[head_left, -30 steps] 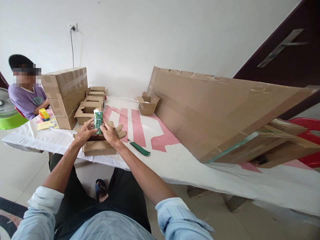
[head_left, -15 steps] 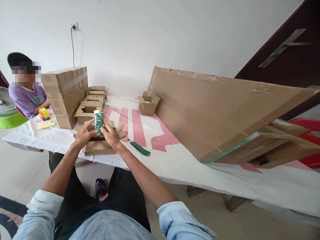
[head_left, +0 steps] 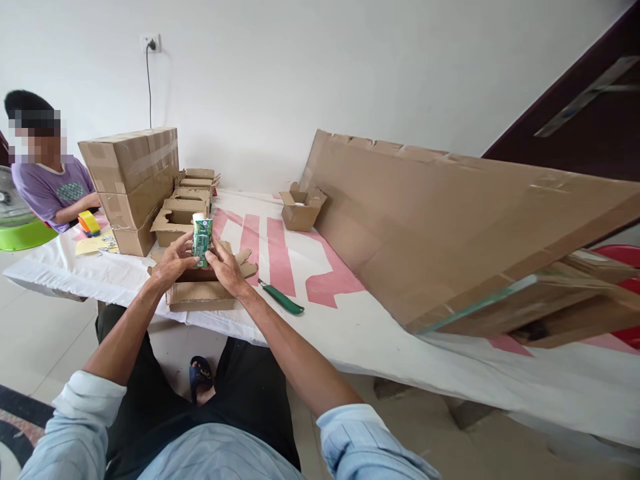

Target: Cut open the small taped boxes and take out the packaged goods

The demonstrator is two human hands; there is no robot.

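Between my two hands stands a green printed tube [head_left: 202, 241] with a white cap at its top. My left hand [head_left: 175, 259] grips its left side, thumb across the lower front. On the other side, my right hand [head_left: 224, 267] holds it with the thumb near its lower edge. Below them an open cardboard box [head_left: 200, 297] rests at the table's front edge, its flaps spread; my hands hide much of its inside. A green-handled knife [head_left: 283, 299] lies on the cloth to the right of that box.
Taped cartons [head_left: 133, 173] are stacked at the left, beside a row of open boxes [head_left: 175, 220]. A small open box [head_left: 301, 208] stands farther back by a large cardboard sheet [head_left: 450, 220]. A yellow tape roll [head_left: 89, 223] lies near a seated person [head_left: 55, 180].
My hands have raised the tube slightly and shifted it a little to the right, still holding it. The view has turned slightly.
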